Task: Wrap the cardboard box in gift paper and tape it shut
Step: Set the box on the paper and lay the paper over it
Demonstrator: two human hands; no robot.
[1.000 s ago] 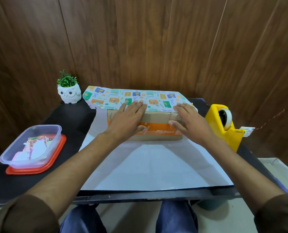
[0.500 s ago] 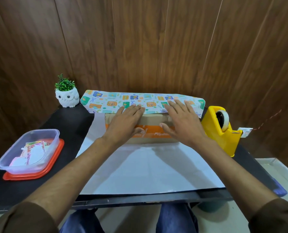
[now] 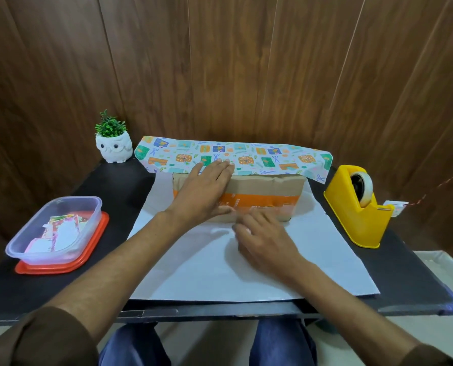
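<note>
A brown cardboard box [image 3: 265, 190] with an orange band lies on the white underside of a gift paper sheet [image 3: 209, 268]. The sheet's far edge, its printed side up, is folded over the top of the box [image 3: 259, 159]. My left hand [image 3: 206, 191] lies flat on the box's left part, and its straight fingers press the folded paper edge down. My right hand [image 3: 265, 236] is blurred, low over the white paper just in front of the box, fingers slightly bent and holding nothing that I can see.
A yellow tape dispenser [image 3: 357, 207] stands to the right of the paper. At the left a clear plastic tub [image 3: 53, 231] with paper scraps rests on an orange lid. A white owl pot [image 3: 113, 147] with a green plant stands at the back left. The wooden wall is close behind.
My right hand has left the top of the box and come back toward me onto the white paper. My left hand has stayed on the box. The folded paper edge lies flatter.
</note>
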